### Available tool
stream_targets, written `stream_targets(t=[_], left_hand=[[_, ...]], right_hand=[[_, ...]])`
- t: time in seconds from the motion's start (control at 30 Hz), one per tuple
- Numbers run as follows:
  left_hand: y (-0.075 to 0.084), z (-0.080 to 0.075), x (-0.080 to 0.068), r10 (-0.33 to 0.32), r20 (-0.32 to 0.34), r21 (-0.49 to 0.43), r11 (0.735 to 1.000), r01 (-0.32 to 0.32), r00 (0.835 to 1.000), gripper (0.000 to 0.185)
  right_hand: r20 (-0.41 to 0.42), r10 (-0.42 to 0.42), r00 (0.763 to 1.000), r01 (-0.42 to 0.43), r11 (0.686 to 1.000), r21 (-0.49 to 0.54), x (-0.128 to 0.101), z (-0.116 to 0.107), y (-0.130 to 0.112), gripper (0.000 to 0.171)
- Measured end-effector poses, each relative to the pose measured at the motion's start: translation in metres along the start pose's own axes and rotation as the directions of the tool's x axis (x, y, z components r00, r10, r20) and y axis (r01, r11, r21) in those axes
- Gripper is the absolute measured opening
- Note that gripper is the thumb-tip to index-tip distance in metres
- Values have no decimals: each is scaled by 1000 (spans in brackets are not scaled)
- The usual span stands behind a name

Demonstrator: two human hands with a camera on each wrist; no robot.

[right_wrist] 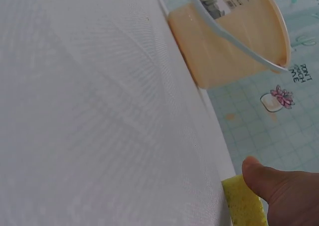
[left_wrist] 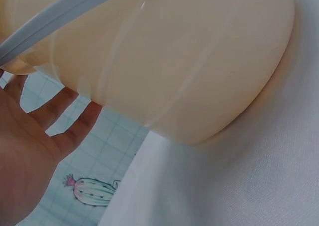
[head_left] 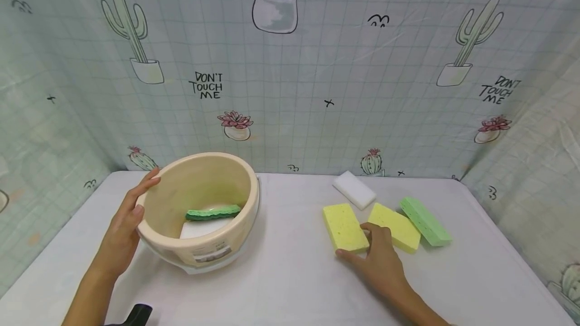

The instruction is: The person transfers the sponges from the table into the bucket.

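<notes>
A cream bucket (head_left: 199, 245) stands at the left of the white table. My left hand (head_left: 122, 230) rests against its left side, fingers fairly straight and spread along the rim and outer wall. Inside the bucket lie a green sponge (head_left: 213, 213) with a darker face and a white block (head_left: 204, 228). With my right hand (head_left: 382, 263) I pinch the near end of a yellow sponge (head_left: 344, 228), thumb on one side and fingers on the other. A second yellow sponge (head_left: 397, 228) lies just beyond that hand, beside a light green sponge (head_left: 426, 221).
A white sponge block (head_left: 355, 190) lies behind the yellow sponges. A grey handle (left_wrist: 65, 19) hangs along the bucket's outside. Some black object (head_left: 138, 313) juts in at the front left edge. A cactus-print cloth (head_left: 317, 74) hangs behind the table and along its sides.
</notes>
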State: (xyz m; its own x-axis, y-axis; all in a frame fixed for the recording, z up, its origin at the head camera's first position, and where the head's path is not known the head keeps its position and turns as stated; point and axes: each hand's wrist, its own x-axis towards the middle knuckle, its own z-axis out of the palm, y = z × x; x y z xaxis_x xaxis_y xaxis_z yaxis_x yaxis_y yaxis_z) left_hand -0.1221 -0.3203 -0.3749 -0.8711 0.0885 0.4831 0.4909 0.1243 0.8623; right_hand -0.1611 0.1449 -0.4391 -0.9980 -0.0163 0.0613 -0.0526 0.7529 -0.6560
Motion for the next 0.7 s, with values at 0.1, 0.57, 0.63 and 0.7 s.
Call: stream_targets(t=[0.1,0.57,0.63,0.7], left_hand=[[-1,0,0,2,0,1,1000,-2,1000,48],[0,0,0,-13,-9,16,1000,13,1000,48],[0,0,0,-9,-6,8,1000,9,1000,48],[0,0,0,-7,-5,4,1000,7,1000,48]], right_hand=[[-11,-8,1000,7,1000,-10,1,1,-1,92],[-14,-111,994,111,993,32,0,1,-4,84],[-12,-106,994,106,994,29,0,1,-4,87],[-8,-98,995,98,995,21,0,2,-5,88]])
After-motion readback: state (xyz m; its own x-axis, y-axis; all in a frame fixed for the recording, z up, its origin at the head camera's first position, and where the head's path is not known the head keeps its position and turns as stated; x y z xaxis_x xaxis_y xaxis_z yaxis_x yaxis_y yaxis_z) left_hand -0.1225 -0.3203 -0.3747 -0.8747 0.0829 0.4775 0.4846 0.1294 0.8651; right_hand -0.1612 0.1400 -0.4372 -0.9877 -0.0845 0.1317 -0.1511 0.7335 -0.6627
